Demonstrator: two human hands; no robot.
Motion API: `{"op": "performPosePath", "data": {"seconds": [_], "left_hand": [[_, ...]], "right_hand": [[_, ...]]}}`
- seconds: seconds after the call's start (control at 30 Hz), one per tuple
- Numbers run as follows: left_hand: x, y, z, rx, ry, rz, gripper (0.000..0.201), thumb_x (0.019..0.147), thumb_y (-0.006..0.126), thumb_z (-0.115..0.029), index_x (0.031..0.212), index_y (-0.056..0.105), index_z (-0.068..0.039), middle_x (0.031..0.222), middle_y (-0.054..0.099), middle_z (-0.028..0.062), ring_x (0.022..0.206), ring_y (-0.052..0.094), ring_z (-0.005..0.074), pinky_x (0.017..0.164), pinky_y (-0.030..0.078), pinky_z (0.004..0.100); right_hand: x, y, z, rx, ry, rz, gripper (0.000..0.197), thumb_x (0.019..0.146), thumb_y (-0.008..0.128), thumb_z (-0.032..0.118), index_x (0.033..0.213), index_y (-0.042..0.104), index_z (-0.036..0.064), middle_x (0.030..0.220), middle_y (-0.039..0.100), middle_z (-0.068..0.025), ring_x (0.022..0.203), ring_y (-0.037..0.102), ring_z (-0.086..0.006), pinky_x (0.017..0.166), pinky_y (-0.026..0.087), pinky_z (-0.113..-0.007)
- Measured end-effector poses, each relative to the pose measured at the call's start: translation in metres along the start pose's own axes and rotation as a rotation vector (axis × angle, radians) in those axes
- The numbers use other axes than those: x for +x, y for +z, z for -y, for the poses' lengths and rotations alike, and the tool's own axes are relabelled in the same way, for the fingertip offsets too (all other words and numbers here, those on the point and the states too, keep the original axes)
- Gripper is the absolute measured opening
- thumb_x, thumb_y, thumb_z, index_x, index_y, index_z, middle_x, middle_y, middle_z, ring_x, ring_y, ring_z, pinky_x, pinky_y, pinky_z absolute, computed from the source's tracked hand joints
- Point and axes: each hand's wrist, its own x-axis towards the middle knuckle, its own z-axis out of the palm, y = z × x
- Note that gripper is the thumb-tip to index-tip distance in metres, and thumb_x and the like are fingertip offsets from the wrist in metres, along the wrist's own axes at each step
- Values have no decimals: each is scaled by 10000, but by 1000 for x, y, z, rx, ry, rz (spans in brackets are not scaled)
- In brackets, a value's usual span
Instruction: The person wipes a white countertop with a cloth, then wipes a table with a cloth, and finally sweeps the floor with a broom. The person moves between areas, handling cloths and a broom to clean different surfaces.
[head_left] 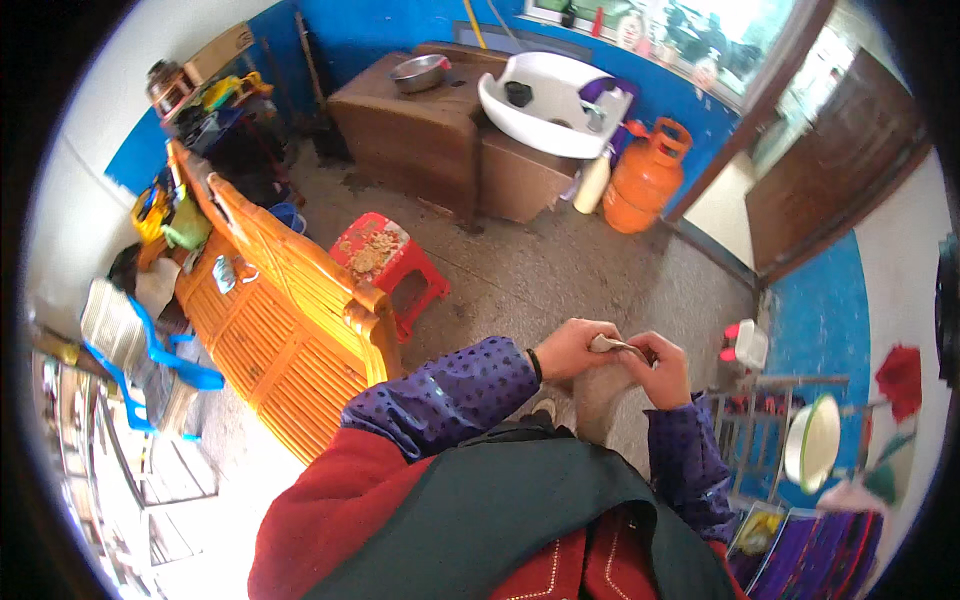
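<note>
- Your left hand [572, 350]: fingers closed on a small, pale, thin piece [603, 344], material unclear, between both hands.
- Your right hand [662, 373]: thumb and fingertips pinched at its right edge, partly covering it.
- Red plastic stool [412, 256], beige crumbly bits on top.
- Glossy slatted bench [262, 345], to your left.
- Rounded orange gas cylinder [640, 188], near smooth white basin [540, 138].

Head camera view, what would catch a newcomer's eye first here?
Probably the bright orange gas cylinder, standing on the floor at upper right beside the white basin. Then the red stool left of centre, strewn with pale-brown pieces, by the yellow-orange slatted bench. Nearer, the left hand and right hand hold a small pale object between them.
</note>
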Motion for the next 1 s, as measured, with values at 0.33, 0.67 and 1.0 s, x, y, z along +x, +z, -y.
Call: {"op": "performPosePath", "data": {"seconds": [0.33,0.67,1.0], "left_hand": [[59,-99,46,-180,-306,-575,168,829,610,-184,863,591,-21,745,559,-10,726,499,47,639,426,233],[119,-199,146,220,-351,-1196,214,765,668,-200,912,650,-45,878,633,122,797,612,254,708,479,300],[169,-340,165,230,-379,-703,728,753,659,-221,1341,280,-22,1305,391,196,1215,386,302,1037,263,356]], "right_hand": [[164,-7,-82,222,12,453,239,760,660,162,932,623,-1,730,629,-94,692,560,-97,635,454,-264],[361,114,-56,491,221,660,288,897,530,253,966,605,-17,860,598,8,801,533,-69,713,437,-234],[566,172,-7,681,84,664,270,821,577,74,1075,563,-17,990,615,-68,889,575,-143,786,456,-285]]}}
